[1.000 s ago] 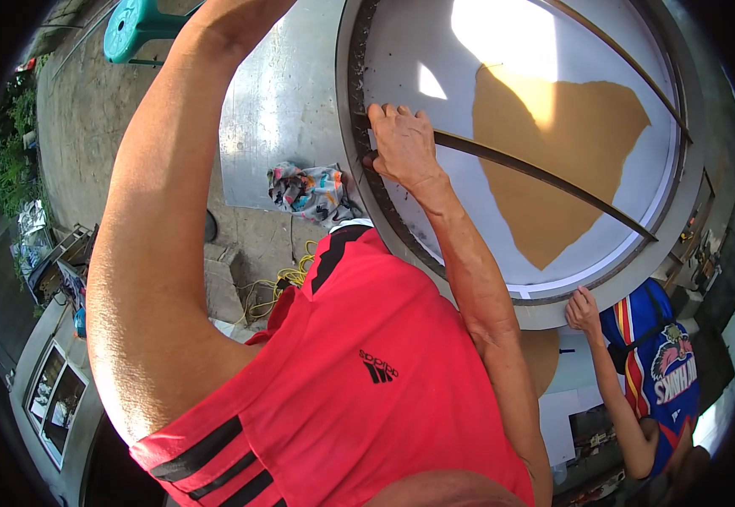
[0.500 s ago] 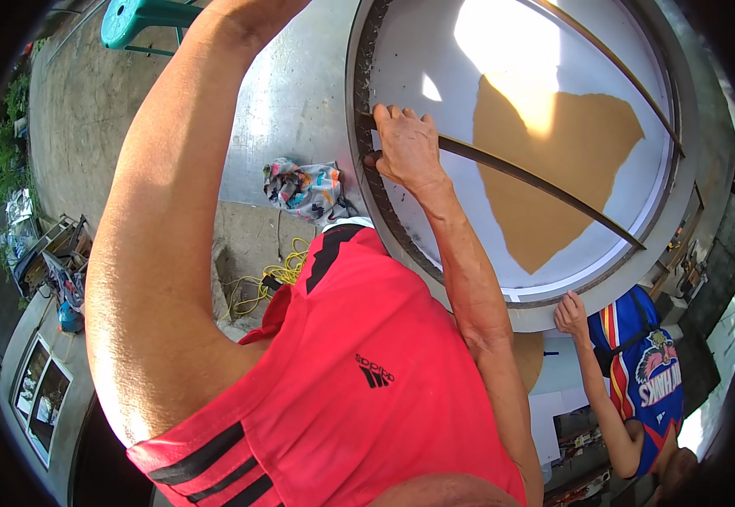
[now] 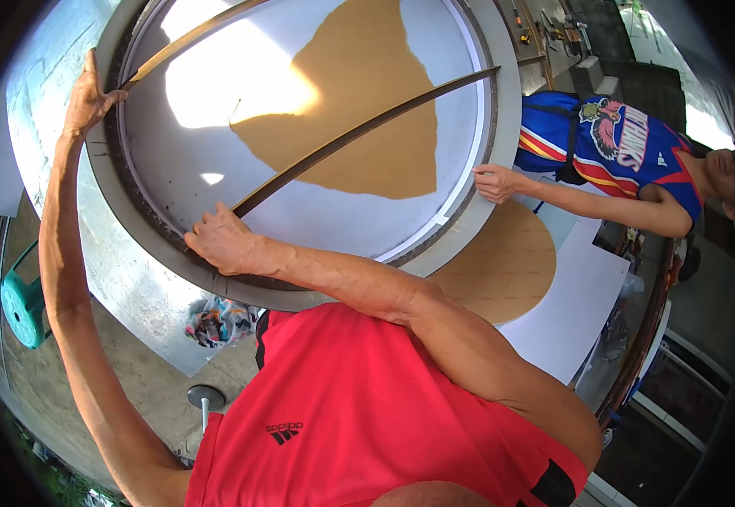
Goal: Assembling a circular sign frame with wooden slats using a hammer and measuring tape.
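Observation:
A large round grey frame (image 3: pixel 112 165) lies before me, with a white panel (image 3: pixel 160 160) inside it. Two narrow brown crossbars span the panel, a far crossbar (image 3: pixel 190 35) and a near crossbar (image 3: pixel 367 125). My left hand (image 3: pixel 88 100) grips the frame's left side, fingers along the outer edge and thumb at the far bar's end. My right hand (image 3: pixel 225 242) is closed over the near rim beside the lower end of the near bar; its fingertips are partly hidden. An irregular brown area (image 3: pixel 359 76) shows across the panel, partly under bright sunlight.
A co-worker's hand (image 3: pixel 498 182) rests on the frame's right rim. A brown round board (image 3: pixel 511 262) lies on white sheets (image 3: pixel 583 287) at the right. The shiny metal tabletop (image 3: pixel 54 110) holds a bundle of colourful cloth (image 3: pixel 219 321). A green stool (image 3: pixel 22 308) stands at left.
My view has turned, so the frame appears farther left. My left hand, out of view before, now shows on the rim. My right hand stays at the near bar's end.

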A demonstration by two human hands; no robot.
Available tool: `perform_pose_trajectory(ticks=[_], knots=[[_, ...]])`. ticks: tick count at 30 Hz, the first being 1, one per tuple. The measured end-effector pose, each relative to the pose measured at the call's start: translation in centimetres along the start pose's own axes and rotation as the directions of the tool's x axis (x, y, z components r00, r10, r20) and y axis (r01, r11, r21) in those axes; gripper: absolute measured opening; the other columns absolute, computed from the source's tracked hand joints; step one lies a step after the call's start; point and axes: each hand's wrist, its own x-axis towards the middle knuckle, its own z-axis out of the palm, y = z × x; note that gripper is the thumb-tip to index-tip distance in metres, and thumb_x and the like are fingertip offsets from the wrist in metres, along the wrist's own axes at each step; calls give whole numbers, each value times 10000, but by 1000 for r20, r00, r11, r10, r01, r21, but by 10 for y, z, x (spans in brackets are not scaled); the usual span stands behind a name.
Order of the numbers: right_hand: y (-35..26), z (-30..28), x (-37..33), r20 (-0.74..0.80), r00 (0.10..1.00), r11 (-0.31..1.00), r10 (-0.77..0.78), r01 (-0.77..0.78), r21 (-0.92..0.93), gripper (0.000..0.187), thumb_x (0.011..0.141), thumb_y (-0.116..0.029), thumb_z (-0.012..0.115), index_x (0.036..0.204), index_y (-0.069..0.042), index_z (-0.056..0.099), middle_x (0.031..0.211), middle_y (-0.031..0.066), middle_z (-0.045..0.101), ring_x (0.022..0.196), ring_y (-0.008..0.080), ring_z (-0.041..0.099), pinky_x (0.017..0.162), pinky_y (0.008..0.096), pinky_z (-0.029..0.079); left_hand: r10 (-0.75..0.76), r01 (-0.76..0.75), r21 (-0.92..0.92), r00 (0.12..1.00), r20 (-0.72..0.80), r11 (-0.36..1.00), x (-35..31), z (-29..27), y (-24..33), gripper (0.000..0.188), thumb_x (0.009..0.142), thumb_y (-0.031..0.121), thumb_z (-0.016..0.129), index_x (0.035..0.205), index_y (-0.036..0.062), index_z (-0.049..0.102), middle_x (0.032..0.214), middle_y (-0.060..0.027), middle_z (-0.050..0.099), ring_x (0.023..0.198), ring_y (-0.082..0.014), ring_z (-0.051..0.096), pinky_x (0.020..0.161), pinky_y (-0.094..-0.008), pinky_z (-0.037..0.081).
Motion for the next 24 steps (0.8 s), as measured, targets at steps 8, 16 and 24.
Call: perform_pose_trajectory(ticks=[8, 16, 24], knots=[[1, 4, -3, -28, 1000, 998, 12, -10, 69, 372, 631, -129, 766, 967, -66, 620, 916, 103, 659, 957, 297, 628, 843, 452, 394, 6, 23, -209, 991, 137, 978, 2, -4, 5, 1117, 641, 98, 898, 1458, -171, 186, 1033, -351, 617, 973, -412, 649, 875, -400, 523], [4, 7, -4, -124, 992, 998, -9, 17, 65, 270, 649, -140, 739, 905, -80, 679, 867, 112, 699, 920, 291, 674, 818, 438, 430, 93, -86, -228, 995, 20, 970, 1, -1, 6, 1166, 611, 80, 906, 1459, -187, 153, 913, -269, 640, 820, -335, 656, 759, -367, 548], [4, 14, -5, -237, 971, 997, -25, 41, 61, 251, 634, -107, 723, 880, -75, 683, 853, 123, 706, 905, 301, 682, 810, 438, 439, 21, -4, -141, 992, 125, 990, 4, -5, 8, 1213, 606, 109, 917, 1471, -169, 113, 1197, -356, 575, 1026, -407, 639, 910, -396, 519]])
